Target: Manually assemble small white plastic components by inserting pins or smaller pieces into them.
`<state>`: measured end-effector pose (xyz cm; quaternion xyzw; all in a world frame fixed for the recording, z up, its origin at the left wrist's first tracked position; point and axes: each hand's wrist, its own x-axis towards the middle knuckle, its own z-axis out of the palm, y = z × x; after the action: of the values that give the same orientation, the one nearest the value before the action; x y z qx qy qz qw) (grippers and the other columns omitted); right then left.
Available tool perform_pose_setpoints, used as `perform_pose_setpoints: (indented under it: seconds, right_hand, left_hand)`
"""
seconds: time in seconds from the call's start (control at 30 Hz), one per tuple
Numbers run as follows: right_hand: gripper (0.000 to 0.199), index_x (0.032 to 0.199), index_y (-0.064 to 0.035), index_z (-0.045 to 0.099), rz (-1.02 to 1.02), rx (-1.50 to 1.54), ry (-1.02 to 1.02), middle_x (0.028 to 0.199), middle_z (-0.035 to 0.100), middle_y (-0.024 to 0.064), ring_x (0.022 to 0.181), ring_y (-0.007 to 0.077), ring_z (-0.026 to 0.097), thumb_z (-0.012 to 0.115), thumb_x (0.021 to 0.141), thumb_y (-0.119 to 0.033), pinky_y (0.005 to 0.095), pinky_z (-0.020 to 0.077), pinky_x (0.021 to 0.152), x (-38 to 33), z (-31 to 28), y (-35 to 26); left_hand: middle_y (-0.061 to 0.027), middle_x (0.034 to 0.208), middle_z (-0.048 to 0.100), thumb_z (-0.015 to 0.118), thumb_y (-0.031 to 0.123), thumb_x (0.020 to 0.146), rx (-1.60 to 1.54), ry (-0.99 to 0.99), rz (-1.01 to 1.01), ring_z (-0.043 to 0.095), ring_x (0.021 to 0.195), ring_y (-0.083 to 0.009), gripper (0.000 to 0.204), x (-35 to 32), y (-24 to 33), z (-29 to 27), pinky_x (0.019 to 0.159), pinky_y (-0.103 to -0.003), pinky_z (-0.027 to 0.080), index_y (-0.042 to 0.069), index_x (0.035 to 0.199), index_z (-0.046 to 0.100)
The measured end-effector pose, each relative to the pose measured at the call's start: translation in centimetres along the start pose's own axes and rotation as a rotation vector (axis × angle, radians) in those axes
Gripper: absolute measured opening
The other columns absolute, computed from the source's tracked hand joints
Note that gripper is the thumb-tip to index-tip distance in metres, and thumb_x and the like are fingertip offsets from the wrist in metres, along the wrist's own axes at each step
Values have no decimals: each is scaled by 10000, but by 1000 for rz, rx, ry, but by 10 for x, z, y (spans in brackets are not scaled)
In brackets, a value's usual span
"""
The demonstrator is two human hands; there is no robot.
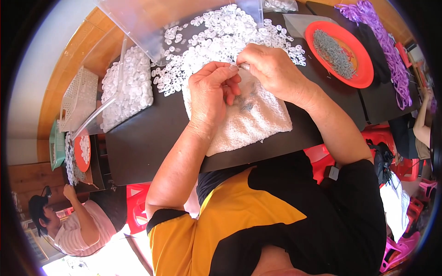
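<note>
In front of me, over a white towel (264, 126), my left hand (209, 92) and my right hand (278, 73) meet at the fingertips. Each has its thumb and index finger pinched together; whatever is between them is too small to make out. The left hand's other fingers curl loosely over the cloth. Small grey metal pieces (248, 103) lie on the towel below the hands. Just beyond, a heap of small white plastic pieces with holes (221, 37) spreads over the dark table (142, 147). To the right, a red oval plate (366, 76) holds many thin grey metal pins (331, 53).
A clear plastic bin (138, 23) tilts over the heap. Left stand a clear container of white pieces (126, 87), a white basket (78, 99) and a green basket (56, 145). Purple ribbons (368, 32) hang at right. Another person (76, 225) sits at left, near red stools (136, 207).
</note>
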<state>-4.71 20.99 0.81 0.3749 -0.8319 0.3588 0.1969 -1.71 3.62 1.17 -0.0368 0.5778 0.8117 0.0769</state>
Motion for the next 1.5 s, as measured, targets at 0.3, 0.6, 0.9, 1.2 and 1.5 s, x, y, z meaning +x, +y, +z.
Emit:
perform_pose_setpoints:
  seconds: [0.3, 0.6, 0.9, 1.2, 1.5]
  right_hand:
    - [139, 883, -44, 590, -39, -96, -30, 851, 626, 104, 810, 320, 631, 598, 745, -30, 418, 506, 663, -1, 6, 2]
    - [136, 849, -46, 573, -93, -116, -43, 813, 597, 98, 789, 318, 627, 608, 720, -18, 415, 511, 641, 0, 3, 2]
    - [51, 883, -10, 643, 176, 328, 33, 826, 665, 58, 749, 104, 618, 654, 838, -31, 267, 501, 664, 7, -10, 9]
    - [186, 1053, -21, 676, 486, 802, -24, 896, 665, 28, 778, 86, 615, 618, 878, -43, 249, 506, 694, 9, -13, 0]
    - [191, 1082, 2, 667, 483, 762, -33, 979, 680, 46, 842, 117, 643, 587, 911, -30, 259, 510, 709, 10, -14, -7]
  left_hand:
    - [-115, 719, 629, 614, 64, 844, 19, 1, -10, 553, 504, -145, 122, 1, -4, -2, 408, -234, 377, -56, 863, 619]
    - [-116, 696, 618, 604, 42, 819, 41, -18, -15, 547, 494, -153, 106, 1, -3, -4, 391, -240, 368, -57, 852, 616]
    - [-110, 703, 620, 614, 62, 832, -20, 1, 20, 547, 497, -149, 102, 1, -3, -4, 402, -243, 374, -38, 848, 616]
    - [-91, 720, 624, 637, 81, 842, -28, 38, 50, 546, 513, -137, 114, -5, 2, 0, 428, -245, 372, -30, 859, 623]
    - [-90, 732, 634, 646, 85, 847, 6, 48, 74, 550, 524, -133, 110, -6, 2, 1, 439, -247, 373, -22, 871, 632]
